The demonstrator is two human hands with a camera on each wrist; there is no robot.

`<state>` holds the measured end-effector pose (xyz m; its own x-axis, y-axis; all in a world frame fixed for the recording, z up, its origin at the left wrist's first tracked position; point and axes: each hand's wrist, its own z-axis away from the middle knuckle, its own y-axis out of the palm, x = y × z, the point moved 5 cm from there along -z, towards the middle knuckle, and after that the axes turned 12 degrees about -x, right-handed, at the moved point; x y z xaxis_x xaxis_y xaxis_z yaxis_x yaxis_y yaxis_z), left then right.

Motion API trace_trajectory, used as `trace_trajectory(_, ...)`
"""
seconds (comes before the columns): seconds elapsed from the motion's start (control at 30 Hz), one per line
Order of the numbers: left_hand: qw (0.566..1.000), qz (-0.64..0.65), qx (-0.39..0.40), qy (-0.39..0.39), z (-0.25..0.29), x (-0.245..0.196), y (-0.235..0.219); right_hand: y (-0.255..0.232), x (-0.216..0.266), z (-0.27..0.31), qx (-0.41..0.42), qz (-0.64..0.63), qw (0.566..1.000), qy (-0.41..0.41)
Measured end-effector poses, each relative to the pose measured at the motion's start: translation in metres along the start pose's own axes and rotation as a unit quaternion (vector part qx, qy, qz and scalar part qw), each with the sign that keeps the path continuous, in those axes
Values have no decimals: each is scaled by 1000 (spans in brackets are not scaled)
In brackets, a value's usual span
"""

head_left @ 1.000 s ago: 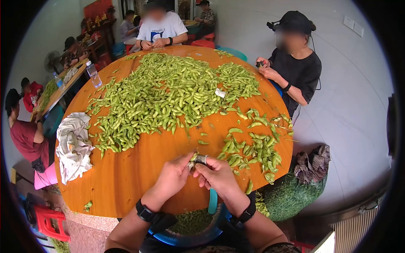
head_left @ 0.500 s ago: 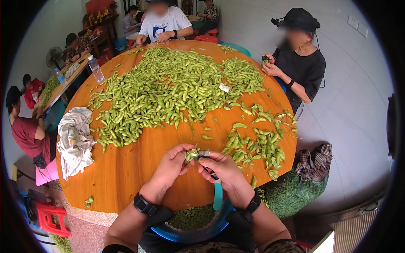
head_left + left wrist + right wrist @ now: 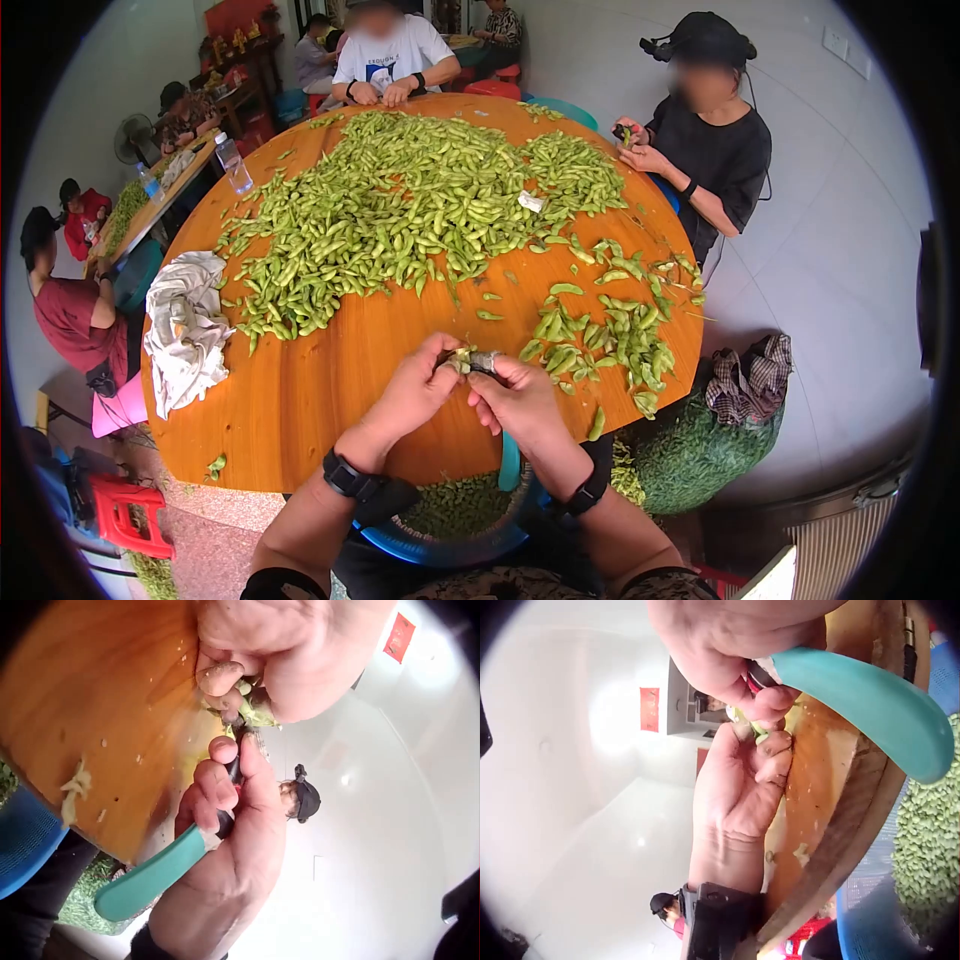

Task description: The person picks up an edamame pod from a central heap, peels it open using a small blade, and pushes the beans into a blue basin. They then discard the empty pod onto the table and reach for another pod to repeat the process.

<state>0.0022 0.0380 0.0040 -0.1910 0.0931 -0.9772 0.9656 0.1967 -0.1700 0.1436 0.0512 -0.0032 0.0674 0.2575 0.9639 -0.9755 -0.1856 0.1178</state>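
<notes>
Both hands meet just over the near side of the round wooden table [image 3: 300,420]. My left hand [image 3: 408,393] pinches green bean pods [image 3: 259,714] between thumb and fingers. In my right hand [image 3: 527,408] is a hand tool with a curved teal handle [image 3: 877,705] and a dark and red shank; the fingers curl round it. Its tip meets the pods at the left fingertips, where the fingers hide part of it. A large heap of pods [image 3: 400,210] covers the table beyond the hands, and a smaller scatter of pods [image 3: 630,345] lies to the right.
Below the table edge sits a blue basket [image 3: 847,930] holding shelled beans [image 3: 930,855]. A white cloth [image 3: 185,335] lies at the left edge, with a water bottle [image 3: 233,163] farther back. A green net sack [image 3: 710,445] stands at right. Other people sit around the tables.
Half a second ago the hands were slightly farther apart, with the tool's dark and red shank in plain sight. Now they are closer together, and the teal handle hangs more steeply.
</notes>
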Motion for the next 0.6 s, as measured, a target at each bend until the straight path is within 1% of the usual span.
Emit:
trace_trajectory(0.03, 987, 99, 35, -121, 3, 6, 5, 0, -2, 2, 3, 11, 1000, -2)
trace_trajectory(0.07, 987, 99, 34, -121, 3, 4, 4, 0, -1, 5, 5, 11, 1000, -2)
trace_trajectory(0.13, 975, 131, 39, -176, 6, 5, 7, -1, 1, 10, -1, 34, 999, -10)
trace_trajectory(0.17, 975, 130, 39, -176, 8, 3, 8, -3, 1, 11, 0, 33, 999, -10)
trace_trajectory(0.23, 985, 78, 31, -154, 12, -3, 9, -6, 1, 12, 6, 32, 999, -9)
trace_trajectory(0.27, 985, 76, 29, -153, 15, 1, 8, -9, 1, 11, 8, 31, 999, -9)
trace_trajectory(0.33, 997, -58, 12, -40, 18, 4, 0, -21, 1, 9, -11, -52, 998, 14)
trace_trajectory(0.37, 997, -59, 10, -42, 22, 3, -5, -28, 1, 7, -12, -90, 995, 36)
trace_trajectory(0.4, 986, -165, 18, -29, 29, -6, -11, -36, 1, 5, -2, -124, 991, 57)
trace_trajectory(0.43, 963, -268, 26, -16, 34, -13, -14, -44, 0, 3, 21, -147, 986, 73)
trace_trajectory(0.47, 963, -270, 25, -17, 37, -17, -15, -53, 1, 0, 45, -169, 981, 88)
trace_trajectory(0.5, 935, -342, 5, 98, 38, -31, -15, -61, 3, 1, 75, -169, 977, 110)
trace_trajectory(0.53, 889, -407, -14, 211, 41, -44, -12, -65, 5, 3, 76, -169, 976, 111)
trace_trajectory(0.6, 890, -406, -17, 206, 34, -55, -6, -75, 4, 8, 49, 0, 995, 89)
